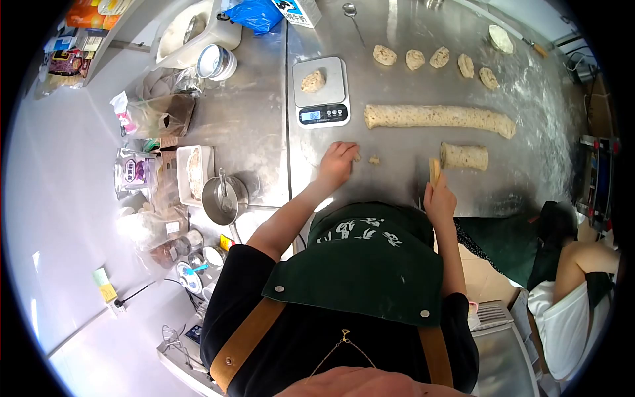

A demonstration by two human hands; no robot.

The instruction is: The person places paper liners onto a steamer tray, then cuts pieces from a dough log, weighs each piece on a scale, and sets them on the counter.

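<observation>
My left hand (338, 162) rests low over the steel table, fingers bent together at a small scrap of dough (358, 157). Another dough scrap (375, 160) lies just to its right. My right hand (440, 198) is closed round the yellowish handle of a dough scraper (434, 171), whose blade is mostly hidden. Right beside the scraper is a short dough log (465, 157), and beyond it stretches a long dough log (440, 119). A kitchen scale (320, 119) carries one dough piece (313, 81); its lit display seems to read 862.
Several cut dough pieces (439, 57) form a row at the back, near a spoon (354, 20). A saucepan (223, 200), a white tray (193, 175) and stacked bowls (217, 63) stand left. Another person's arm (582, 264) shows at right.
</observation>
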